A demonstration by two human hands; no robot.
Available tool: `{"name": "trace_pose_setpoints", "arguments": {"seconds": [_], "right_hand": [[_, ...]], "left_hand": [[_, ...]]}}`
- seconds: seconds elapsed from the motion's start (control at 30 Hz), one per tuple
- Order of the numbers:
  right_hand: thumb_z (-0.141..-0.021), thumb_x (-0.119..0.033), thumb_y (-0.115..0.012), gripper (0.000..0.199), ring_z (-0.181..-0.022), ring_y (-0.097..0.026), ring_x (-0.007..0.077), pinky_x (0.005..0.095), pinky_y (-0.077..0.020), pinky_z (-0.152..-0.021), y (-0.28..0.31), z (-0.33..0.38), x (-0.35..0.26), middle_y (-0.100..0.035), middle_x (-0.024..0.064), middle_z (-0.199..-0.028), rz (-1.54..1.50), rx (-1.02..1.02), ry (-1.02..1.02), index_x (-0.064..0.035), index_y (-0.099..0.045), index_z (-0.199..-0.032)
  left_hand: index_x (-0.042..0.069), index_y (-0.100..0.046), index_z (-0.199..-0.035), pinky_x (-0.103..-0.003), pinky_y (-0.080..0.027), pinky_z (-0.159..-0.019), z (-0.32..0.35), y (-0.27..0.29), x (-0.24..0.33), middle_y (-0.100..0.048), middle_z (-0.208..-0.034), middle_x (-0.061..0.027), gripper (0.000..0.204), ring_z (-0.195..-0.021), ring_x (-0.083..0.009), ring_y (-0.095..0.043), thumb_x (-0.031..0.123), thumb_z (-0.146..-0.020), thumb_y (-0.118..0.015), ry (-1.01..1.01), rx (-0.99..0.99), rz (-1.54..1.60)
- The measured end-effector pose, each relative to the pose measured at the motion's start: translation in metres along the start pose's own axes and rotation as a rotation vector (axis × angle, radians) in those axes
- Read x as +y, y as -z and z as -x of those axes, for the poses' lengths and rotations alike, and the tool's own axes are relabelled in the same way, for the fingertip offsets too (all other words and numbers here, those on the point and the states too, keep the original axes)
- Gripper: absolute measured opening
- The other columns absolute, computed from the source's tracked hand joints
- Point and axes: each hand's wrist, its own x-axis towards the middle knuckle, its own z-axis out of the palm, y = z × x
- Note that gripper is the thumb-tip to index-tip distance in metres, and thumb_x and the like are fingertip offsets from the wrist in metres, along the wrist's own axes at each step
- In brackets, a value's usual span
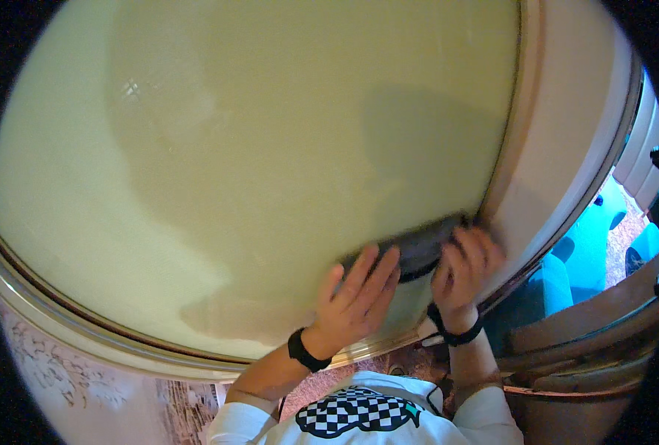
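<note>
A long dark grey bar-shaped block (422,248) lies slantwise against a large pale yellow-green panel (270,163), near its lower right corner. On the block's left end is my left hand (355,304), its fingers stretched over it and the thumb to the side. Round the right end curls my right hand (469,271), slightly blurred by motion. Its fingers hide that end, so I cannot make out the block's exact kind.
A cream raised frame (559,141) borders the panel on the right, and a metal-edged rim (122,337) curves along the near side. Beyond the right frame are bright blue objects (585,245) and brown curved boards (589,334). A patterned pale surface (70,363) lies at lower left.
</note>
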Motion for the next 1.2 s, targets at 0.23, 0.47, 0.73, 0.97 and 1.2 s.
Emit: {"name": "trace_pose_setpoints", "arguments": {"seconds": [0.23, 0.47, 0.73, 0.97, 1.2], "right_hand": [[-0.081, -0.008, -0.059, 0.012, -0.102, -0.050, 0.0300, 0.0427, -0.0371, -0.088, -0.005, -0.050, -0.005, -0.060, 0.0080, -0.110, -0.016, 0.100, -0.001, -0.0082, -0.060, -0.094], [-0.076, -0.003, -0.062, 0.011, -0.101, -0.048, 0.0304, 0.0436, -0.0390, -0.083, -0.009, 0.069, -0.010, -0.058, 0.0088, -0.109, -0.094, -0.068, 0.050, -0.0093, -0.059, -0.085], [-0.078, -0.021, -0.063, 0.013, -0.108, -0.049, 0.0232, 0.0429, -0.0314, -0.093, -0.004, -0.030, -0.020, -0.060, 0.0015, -0.110, -0.121, -0.029, 0.101, -0.0178, -0.064, -0.091], [-0.078, -0.025, -0.063, 0.017, -0.112, -0.046, 0.0225, 0.0450, -0.0306, -0.094, -0.009, -0.016, -0.023, -0.058, -0.0003, -0.113, -0.207, -0.103, 0.178, -0.0201, -0.063, -0.094], [-0.076, -0.030, -0.064, 0.019, -0.114, -0.043, 0.0245, 0.0467, -0.0287, -0.096, -0.020, 0.053, -0.029, -0.057, 0.0003, -0.115, -0.142, -0.129, 0.233, -0.0202, -0.064, -0.092]], "left_hand": [[0.017, -0.068, -0.090, -0.034, -0.028, -0.098, -0.039, 0.007, -0.011, -0.063, -0.111, 0.0028, 0.015, -0.102, -0.0152, -0.053, 0.017, -0.077, -0.060, 0.076, 0.216, -0.104], [0.022, -0.068, -0.083, -0.034, -0.031, -0.093, 0.061, -0.013, 0.007, -0.063, -0.111, 0.0053, 0.011, -0.102, -0.0160, -0.051, 0.021, -0.072, -0.068, -0.041, -0.043, -0.023], [0.023, -0.067, -0.080, -0.039, -0.020, -0.102, 0.001, 0.027, -0.026, -0.062, -0.112, 0.0075, 0.004, -0.100, -0.0135, -0.053, 0.022, -0.076, -0.065, 0.093, 0.084, -0.193], [0.021, -0.065, -0.084, -0.044, -0.022, -0.098, 0.036, 0.024, -0.029, -0.063, -0.110, 0.0032, 0.013, -0.104, -0.0191, -0.050, 0.016, -0.072, -0.069, 0.085, 0.036, -0.120], [0.023, -0.069, -0.088, -0.039, -0.022, -0.096, 0.079, 0.027, -0.022, -0.060, -0.116, 0.0065, 0.014, -0.103, -0.0137, -0.052, 0.021, -0.076, -0.061, 0.038, -0.120, -0.148]]}}
